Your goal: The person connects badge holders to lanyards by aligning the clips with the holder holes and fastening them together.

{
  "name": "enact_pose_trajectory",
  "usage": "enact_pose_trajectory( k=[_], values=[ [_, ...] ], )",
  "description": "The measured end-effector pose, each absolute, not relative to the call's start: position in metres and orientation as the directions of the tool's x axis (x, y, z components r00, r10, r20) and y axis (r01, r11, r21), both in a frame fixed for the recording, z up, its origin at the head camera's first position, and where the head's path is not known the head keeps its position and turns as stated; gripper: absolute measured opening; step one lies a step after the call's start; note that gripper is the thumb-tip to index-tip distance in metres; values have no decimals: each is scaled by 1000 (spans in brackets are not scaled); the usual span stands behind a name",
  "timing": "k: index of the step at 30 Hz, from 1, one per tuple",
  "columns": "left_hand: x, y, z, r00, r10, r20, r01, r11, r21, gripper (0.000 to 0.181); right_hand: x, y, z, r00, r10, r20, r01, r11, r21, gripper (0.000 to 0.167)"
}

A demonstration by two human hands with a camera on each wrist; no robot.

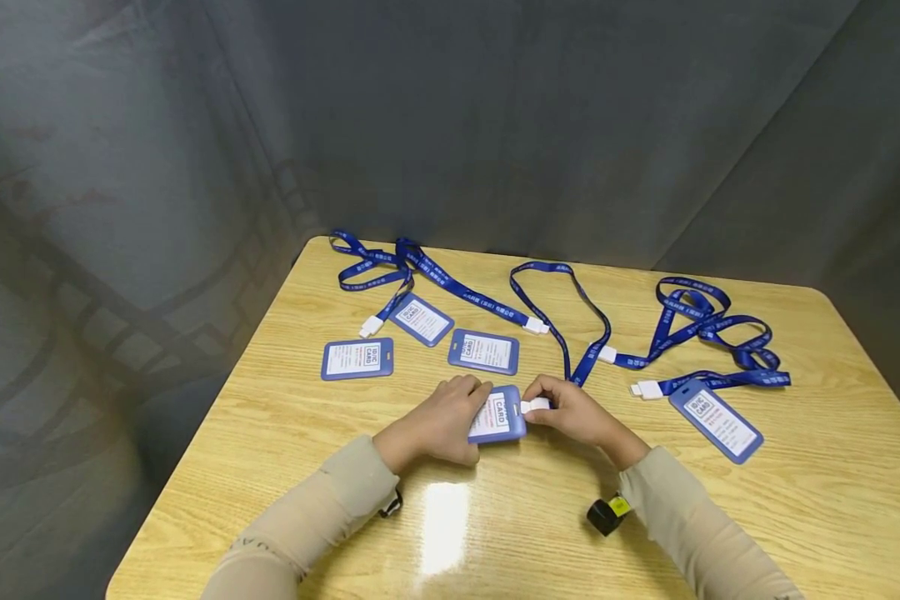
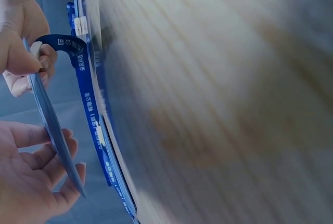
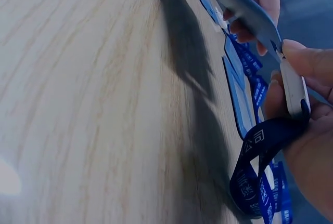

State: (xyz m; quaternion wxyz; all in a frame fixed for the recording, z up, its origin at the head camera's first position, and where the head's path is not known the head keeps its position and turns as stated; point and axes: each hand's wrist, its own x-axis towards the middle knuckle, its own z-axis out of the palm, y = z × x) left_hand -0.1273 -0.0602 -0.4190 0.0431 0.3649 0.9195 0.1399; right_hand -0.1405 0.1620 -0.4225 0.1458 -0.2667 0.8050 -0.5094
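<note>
The left hand holds a blue ID card holder, fingers curled round it, raised above the middle of the wooden table. The right hand pinches the white clip of a blue printed lanyard right at the holder's slotted end; whether it is hooked through the slot cannot be told. That lanyard loops toward the table's far edge. Three more card holders lie toward the left edge, a fourth toward the right edge, with loose lanyards near the far left corner and the right side.
</note>
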Motion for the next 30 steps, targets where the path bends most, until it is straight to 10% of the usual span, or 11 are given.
enact_pose_trajectory(
  k=[30],
  values=[
    [-129, -62, -415, -655, 746, 120, 747, 615, 254, 91, -138, 158, -420, -845, -534, 7, -121, 178, -977, 7]
  ],
)
